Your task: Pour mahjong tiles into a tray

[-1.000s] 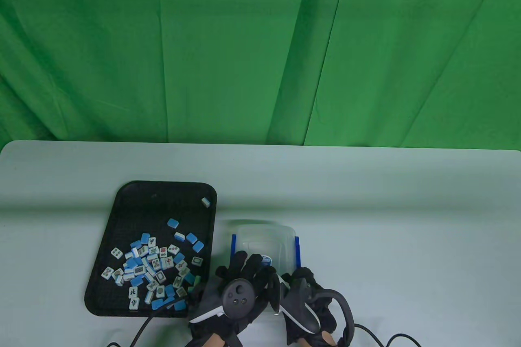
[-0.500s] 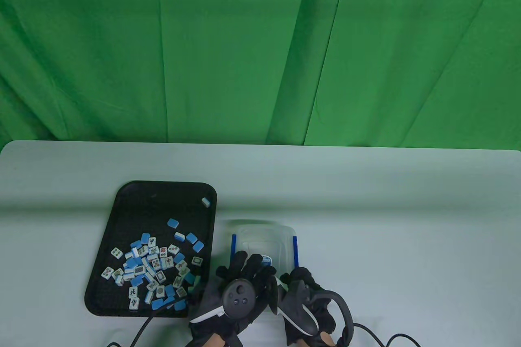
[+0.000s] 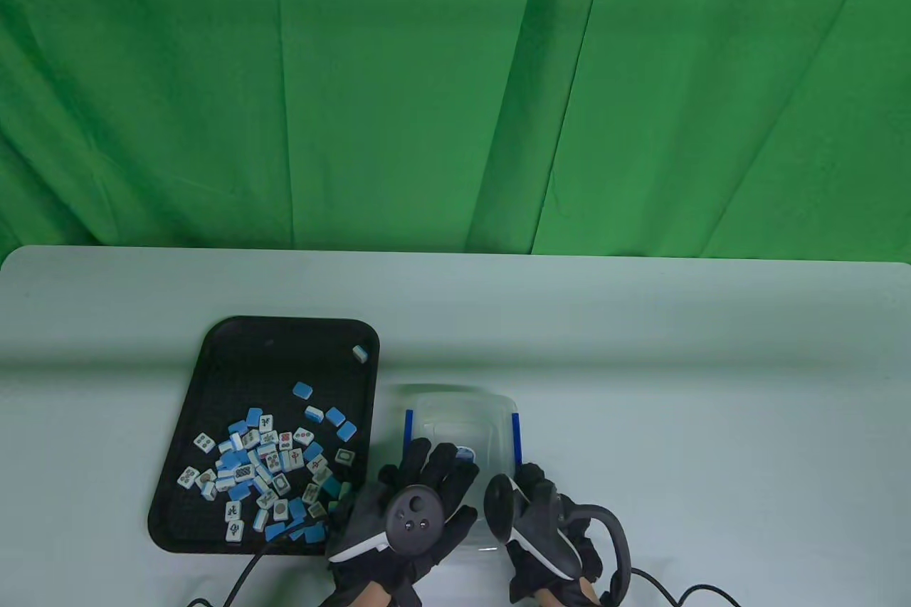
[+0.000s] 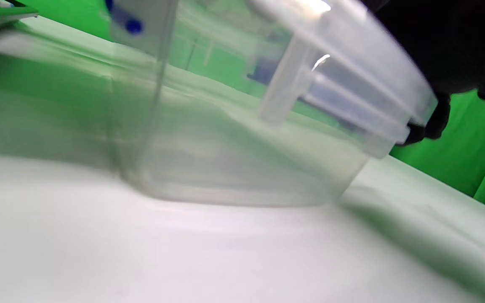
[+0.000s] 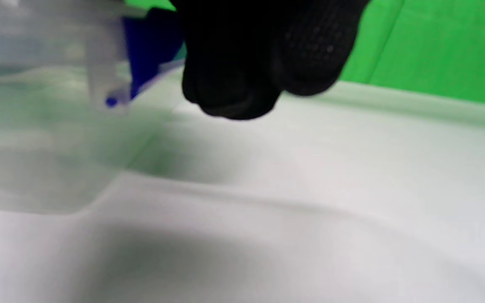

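Engraved marks are carried by the face-up mahjong tiles [image 3: 267, 465] lying in the black tray [image 3: 235, 351] — circle patterns, bamboo strokes and Chinese characters are made out in the table view, but none is sharp enough to be read with certainty. A small blue-and-white sticker [image 3: 466, 453] is seen on the clear container [image 3: 462, 415] — its print is too small to be read.

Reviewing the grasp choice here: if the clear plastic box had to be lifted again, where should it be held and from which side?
Probably the clear plastic box by its stiff ribbed rim, from the near side: it stands upright and the blue latches flank its left and right sides.
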The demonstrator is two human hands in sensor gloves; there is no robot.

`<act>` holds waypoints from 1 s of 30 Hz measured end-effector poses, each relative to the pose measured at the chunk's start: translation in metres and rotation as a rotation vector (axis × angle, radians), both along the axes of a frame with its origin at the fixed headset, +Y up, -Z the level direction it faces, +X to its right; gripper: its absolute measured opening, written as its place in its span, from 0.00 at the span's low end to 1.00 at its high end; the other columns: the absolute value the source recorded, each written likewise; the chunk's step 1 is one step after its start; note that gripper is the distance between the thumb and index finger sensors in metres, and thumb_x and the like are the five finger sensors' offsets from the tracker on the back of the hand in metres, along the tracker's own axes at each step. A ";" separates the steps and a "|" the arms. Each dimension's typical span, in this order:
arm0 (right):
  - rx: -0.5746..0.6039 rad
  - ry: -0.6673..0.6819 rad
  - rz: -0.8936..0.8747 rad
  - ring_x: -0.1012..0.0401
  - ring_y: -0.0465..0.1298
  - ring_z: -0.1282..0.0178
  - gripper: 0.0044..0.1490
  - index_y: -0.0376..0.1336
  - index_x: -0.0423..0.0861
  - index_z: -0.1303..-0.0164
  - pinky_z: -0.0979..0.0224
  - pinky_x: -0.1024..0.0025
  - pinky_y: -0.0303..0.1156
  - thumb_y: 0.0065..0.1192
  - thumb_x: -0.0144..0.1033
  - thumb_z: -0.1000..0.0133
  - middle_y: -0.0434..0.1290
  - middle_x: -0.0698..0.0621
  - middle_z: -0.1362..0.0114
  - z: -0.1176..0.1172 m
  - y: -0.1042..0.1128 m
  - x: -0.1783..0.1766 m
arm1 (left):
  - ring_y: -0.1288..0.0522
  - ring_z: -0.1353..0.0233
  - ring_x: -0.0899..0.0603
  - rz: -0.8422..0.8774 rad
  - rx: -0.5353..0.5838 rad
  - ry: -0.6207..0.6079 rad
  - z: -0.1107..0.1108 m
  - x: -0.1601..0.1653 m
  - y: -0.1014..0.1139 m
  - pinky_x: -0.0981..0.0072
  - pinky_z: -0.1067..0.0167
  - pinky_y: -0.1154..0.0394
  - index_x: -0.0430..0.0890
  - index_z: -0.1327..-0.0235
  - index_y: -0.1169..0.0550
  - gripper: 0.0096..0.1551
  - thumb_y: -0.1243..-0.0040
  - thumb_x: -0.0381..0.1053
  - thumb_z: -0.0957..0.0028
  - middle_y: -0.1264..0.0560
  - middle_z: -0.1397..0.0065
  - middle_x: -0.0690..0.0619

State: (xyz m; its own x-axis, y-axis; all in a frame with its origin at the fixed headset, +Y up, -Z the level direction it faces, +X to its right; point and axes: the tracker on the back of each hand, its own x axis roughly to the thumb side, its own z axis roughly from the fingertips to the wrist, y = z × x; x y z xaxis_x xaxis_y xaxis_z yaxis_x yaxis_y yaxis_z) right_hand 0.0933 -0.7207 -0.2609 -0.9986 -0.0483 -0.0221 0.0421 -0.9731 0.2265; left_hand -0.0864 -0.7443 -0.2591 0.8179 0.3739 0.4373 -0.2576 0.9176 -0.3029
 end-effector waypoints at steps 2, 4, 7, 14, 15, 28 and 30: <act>0.033 -0.014 -0.071 0.52 0.79 0.43 0.47 0.53 0.38 0.13 0.38 0.59 0.78 0.33 0.63 0.27 0.74 0.45 0.29 0.001 0.013 0.013 | 0.65 0.16 0.31 0.017 0.049 0.004 0.002 -0.008 0.013 0.23 0.31 0.56 0.50 0.09 0.48 0.38 0.63 0.62 0.30 0.57 0.10 0.40; 0.104 -0.010 -0.141 0.50 0.78 0.38 0.46 0.52 0.39 0.12 0.34 0.56 0.76 0.34 0.63 0.28 0.72 0.43 0.26 0.005 0.025 0.024 | 0.64 0.15 0.31 0.056 0.097 0.019 0.004 -0.018 0.027 0.22 0.31 0.55 0.49 0.09 0.47 0.38 0.62 0.62 0.30 0.55 0.10 0.39; 0.215 0.100 -0.238 0.46 0.74 0.29 0.45 0.51 0.43 0.10 0.25 0.48 0.71 0.36 0.64 0.28 0.69 0.43 0.20 0.015 0.043 0.037 | 0.64 0.15 0.30 0.068 0.142 0.049 0.009 -0.034 0.044 0.22 0.32 0.56 0.49 0.09 0.45 0.39 0.61 0.63 0.30 0.53 0.09 0.38; 0.307 0.359 -0.279 0.39 0.53 0.09 0.45 0.48 0.52 0.08 0.16 0.26 0.46 0.37 0.67 0.31 0.55 0.44 0.07 0.040 0.068 0.039 | 0.56 0.14 0.29 -0.038 0.355 0.058 0.020 -0.053 0.060 0.21 0.32 0.54 0.47 0.11 0.41 0.40 0.60 0.65 0.31 0.43 0.11 0.38; 0.330 0.374 -0.266 0.39 0.51 0.08 0.47 0.47 0.54 0.07 0.17 0.24 0.43 0.37 0.69 0.33 0.54 0.44 0.06 0.043 0.067 0.037 | 0.58 0.14 0.29 -0.045 0.356 0.055 0.021 -0.053 0.059 0.20 0.32 0.56 0.47 0.10 0.43 0.41 0.60 0.66 0.31 0.46 0.10 0.38; 0.241 0.445 -0.057 0.30 0.29 0.13 0.64 0.19 0.54 0.11 0.29 0.18 0.30 0.24 0.84 0.44 0.27 0.36 0.06 0.041 0.014 0.038 | 0.77 0.20 0.27 -0.270 0.227 0.031 0.026 -0.040 0.027 0.14 0.42 0.68 0.51 0.15 0.72 0.55 0.68 0.81 0.34 0.75 0.13 0.40; 0.245 0.463 -0.058 0.30 0.28 0.13 0.64 0.18 0.54 0.11 0.30 0.18 0.29 0.23 0.84 0.45 0.27 0.36 0.06 0.043 0.013 0.035 | 0.77 0.20 0.27 -0.263 0.225 0.032 0.026 -0.040 0.026 0.15 0.43 0.69 0.51 0.15 0.72 0.55 0.69 0.81 0.34 0.75 0.13 0.40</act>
